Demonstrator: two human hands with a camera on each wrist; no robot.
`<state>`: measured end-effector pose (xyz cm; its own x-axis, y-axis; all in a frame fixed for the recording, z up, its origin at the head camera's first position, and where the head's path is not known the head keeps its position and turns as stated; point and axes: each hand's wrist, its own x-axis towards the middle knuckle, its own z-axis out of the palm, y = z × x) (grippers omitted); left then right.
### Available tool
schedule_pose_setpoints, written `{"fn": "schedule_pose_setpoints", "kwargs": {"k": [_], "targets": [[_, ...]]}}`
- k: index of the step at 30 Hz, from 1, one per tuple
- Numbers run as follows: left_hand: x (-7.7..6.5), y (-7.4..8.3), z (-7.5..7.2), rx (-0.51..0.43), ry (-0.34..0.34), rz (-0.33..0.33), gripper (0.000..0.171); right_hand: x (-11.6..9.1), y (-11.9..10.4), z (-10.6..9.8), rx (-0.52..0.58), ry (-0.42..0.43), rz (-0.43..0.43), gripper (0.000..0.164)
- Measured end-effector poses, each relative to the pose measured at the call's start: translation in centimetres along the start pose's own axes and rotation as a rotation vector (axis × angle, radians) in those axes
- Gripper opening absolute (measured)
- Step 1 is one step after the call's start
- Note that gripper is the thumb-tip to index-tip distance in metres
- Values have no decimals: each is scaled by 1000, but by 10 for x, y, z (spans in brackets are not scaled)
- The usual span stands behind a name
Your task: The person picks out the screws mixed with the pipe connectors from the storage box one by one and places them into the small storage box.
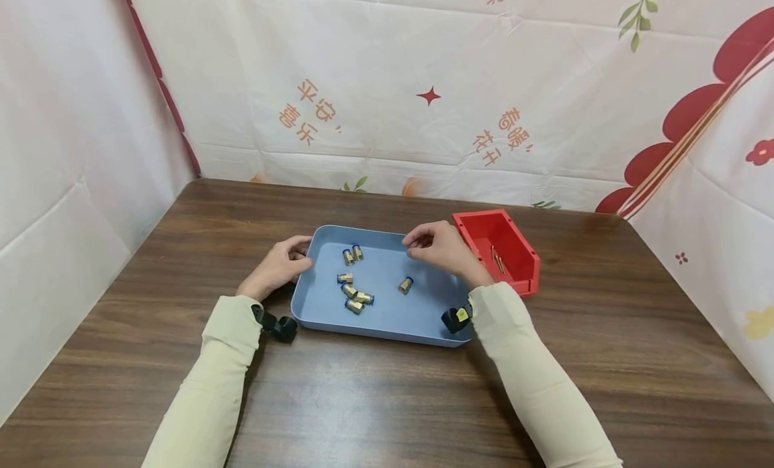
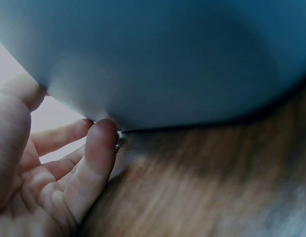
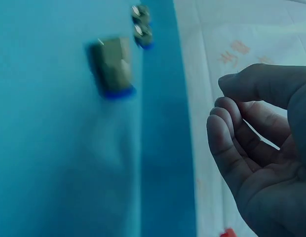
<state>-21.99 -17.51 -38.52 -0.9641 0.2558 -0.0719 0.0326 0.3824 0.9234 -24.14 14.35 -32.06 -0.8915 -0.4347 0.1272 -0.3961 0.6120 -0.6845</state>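
A blue tray lies on the table with several brass push-in fittings with blue collars, mostly in its left half. One fitting lies apart, right of the middle. At the tray's left side, my left hand holds the wall, thumb over the rim and fingers outside; in the left wrist view the wall fills the space above those fingers. My right hand hovers over the tray's far right part, loosely curled. Between its thumb and fingertips the right wrist view shows a gap with nothing in it.
A red bin holding a few thin brass pins stands just right of the tray, behind my right wrist. The brown wooden table ends at a printed cloth hung along the back.
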Motion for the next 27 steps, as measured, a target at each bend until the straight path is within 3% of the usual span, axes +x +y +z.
{"fn": "schedule_pose_setpoints", "kwargs": {"k": [7, 18, 22, 27], "targets": [[1, -1, 1, -2, -1, 3, 55, 4, -2, 20, 44, -93, 5, 21], [-2, -1, -3, 5, 5, 0, 54, 11, -10, 37, 52, -227, -55, 16], [0, -2, -2, 4, 1, -10, 55, 12, -13, 43, 107, -321, -94, 13], [1, -2, -1, 7, -1, -9, 55, 11, -14, 48, 232, -497, -120, 12]]}}
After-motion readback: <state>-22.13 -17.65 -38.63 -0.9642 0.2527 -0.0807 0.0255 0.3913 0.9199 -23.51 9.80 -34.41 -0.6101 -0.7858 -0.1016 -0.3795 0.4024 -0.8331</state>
